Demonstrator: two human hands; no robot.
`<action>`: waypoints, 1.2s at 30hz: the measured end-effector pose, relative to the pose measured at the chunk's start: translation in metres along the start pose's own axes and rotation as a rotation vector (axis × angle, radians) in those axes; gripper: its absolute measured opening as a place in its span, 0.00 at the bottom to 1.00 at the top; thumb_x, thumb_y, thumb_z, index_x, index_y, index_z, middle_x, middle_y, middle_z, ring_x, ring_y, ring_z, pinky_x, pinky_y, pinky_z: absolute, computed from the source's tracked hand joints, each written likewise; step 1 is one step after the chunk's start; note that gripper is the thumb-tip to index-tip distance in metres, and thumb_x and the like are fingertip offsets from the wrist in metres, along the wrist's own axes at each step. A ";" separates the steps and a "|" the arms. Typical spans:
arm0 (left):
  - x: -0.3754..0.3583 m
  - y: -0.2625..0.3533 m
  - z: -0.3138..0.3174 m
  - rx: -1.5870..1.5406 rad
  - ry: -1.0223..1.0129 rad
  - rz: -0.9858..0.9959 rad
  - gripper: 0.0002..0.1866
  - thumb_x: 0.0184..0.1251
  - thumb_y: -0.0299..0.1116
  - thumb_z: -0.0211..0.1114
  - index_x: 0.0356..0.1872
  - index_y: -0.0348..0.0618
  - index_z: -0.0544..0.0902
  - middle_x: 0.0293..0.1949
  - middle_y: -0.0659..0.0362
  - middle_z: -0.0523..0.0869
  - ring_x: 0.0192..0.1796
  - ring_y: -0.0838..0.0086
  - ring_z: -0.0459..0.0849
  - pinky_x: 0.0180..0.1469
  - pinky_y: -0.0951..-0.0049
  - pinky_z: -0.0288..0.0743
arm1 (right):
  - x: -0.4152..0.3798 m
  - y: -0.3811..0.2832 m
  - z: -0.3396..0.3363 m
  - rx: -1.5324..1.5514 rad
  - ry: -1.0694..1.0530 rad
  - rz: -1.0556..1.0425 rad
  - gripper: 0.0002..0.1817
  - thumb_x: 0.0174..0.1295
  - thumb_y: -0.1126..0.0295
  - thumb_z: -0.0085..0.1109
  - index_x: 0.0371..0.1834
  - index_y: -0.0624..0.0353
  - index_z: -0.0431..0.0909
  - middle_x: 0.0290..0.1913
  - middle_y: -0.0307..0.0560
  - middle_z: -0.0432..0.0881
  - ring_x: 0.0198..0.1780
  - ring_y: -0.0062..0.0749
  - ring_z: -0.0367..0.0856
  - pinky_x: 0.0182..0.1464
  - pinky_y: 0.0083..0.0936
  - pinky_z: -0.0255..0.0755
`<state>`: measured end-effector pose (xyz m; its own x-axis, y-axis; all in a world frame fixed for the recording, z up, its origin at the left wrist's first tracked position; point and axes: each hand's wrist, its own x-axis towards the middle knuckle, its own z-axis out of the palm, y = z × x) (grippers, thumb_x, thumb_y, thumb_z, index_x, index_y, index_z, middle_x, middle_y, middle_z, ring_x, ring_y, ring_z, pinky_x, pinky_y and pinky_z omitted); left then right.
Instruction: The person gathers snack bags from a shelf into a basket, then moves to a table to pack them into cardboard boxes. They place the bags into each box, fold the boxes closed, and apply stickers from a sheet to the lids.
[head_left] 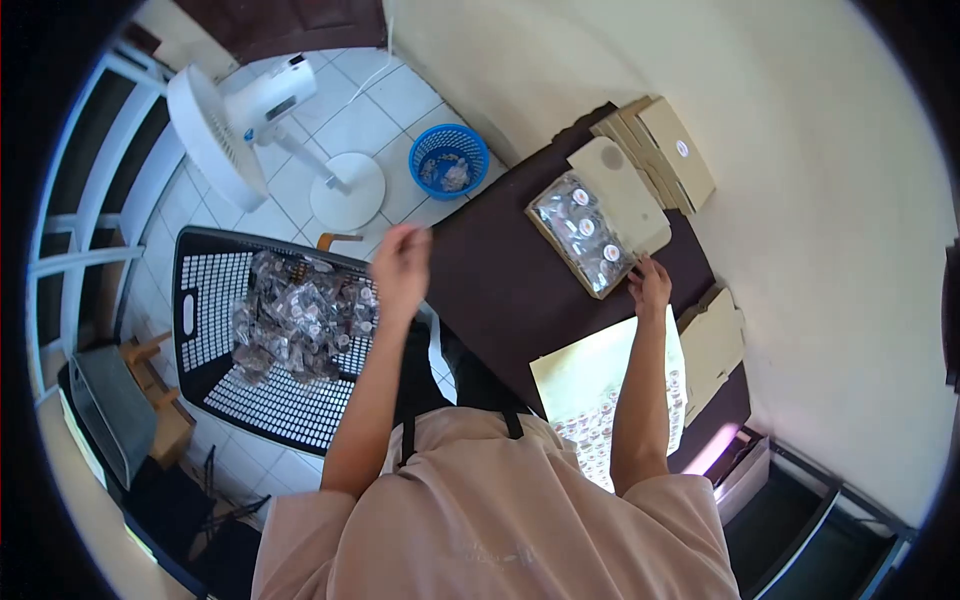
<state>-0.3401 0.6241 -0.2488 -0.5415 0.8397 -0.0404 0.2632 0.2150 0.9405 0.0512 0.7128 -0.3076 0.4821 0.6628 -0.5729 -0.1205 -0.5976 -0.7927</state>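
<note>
On the dark brown tabletop lies an open cardboard box (566, 262), its lid folded back toward the wall. Clear plastic packets (575, 225) with round labels fill it. My right hand (650, 285) is at the box's near right corner, fingers closed on its edge. My left hand (402, 270) is raised between the table and the black basket (215, 385), blurred by motion with the fingers drawn in. Many similar plastic packets (300, 315) are heaped in that basket. Under my right forearm lies a sheet (580, 375) with rows of round stickers.
Closed cardboard boxes (675, 150) are stacked against the wall, and flat cardboard (712, 355) lies at the table's right edge. A blue basket (448, 133) with some plastic inside stands on the tiled floor beside a white fan (215, 135). Dark metal shelving (800, 540) stands at lower right.
</note>
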 end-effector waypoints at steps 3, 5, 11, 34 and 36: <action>0.039 0.005 0.109 -0.004 -0.337 0.168 0.20 0.67 0.39 0.62 0.55 0.39 0.76 0.46 0.51 0.84 0.49 0.65 0.83 0.53 0.69 0.75 | 0.002 -0.005 0.008 -0.012 0.010 -0.049 0.14 0.61 0.64 0.64 0.44 0.59 0.73 0.31 0.39 0.77 0.23 0.22 0.74 0.18 0.16 0.64; 0.062 -0.003 0.153 0.175 -0.389 0.347 0.23 0.68 0.42 0.61 0.59 0.39 0.74 0.49 0.48 0.83 0.53 0.60 0.82 0.57 0.65 0.73 | 0.022 0.011 0.005 0.005 -0.006 -0.022 0.12 0.61 0.65 0.64 0.41 0.58 0.73 0.30 0.38 0.76 0.22 0.21 0.73 0.18 0.16 0.65; 0.069 0.010 0.183 0.232 -0.772 0.065 0.27 0.68 0.43 0.59 0.63 0.37 0.70 0.55 0.43 0.79 0.59 0.56 0.77 0.61 0.63 0.69 | 0.026 0.007 0.020 -0.003 0.085 -0.020 0.11 0.59 0.68 0.62 0.40 0.56 0.71 0.28 0.38 0.75 0.22 0.20 0.70 0.21 0.20 0.68; 0.038 0.012 0.176 0.573 -0.728 0.276 0.16 0.57 0.43 0.70 0.44 0.48 0.85 0.52 0.52 0.73 0.56 0.57 0.70 0.62 0.61 0.63 | 0.031 0.014 0.031 -0.494 0.103 -0.321 0.09 0.61 0.68 0.61 0.38 0.62 0.83 0.24 0.41 0.80 0.20 0.20 0.75 0.19 0.21 0.68; 0.035 0.014 0.173 0.586 -0.705 0.288 0.16 0.56 0.42 0.70 0.44 0.49 0.85 0.52 0.53 0.73 0.57 0.57 0.69 0.61 0.60 0.63 | 0.029 0.009 0.031 -0.424 0.072 -0.270 0.08 0.60 0.69 0.60 0.37 0.63 0.82 0.25 0.41 0.80 0.20 0.20 0.75 0.19 0.20 0.68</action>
<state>-0.2169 0.7429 -0.2959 0.1608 0.9650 -0.2073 0.7717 0.0080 0.6359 0.0374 0.7408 -0.3378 0.5081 0.7951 -0.3312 0.3727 -0.5496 -0.7477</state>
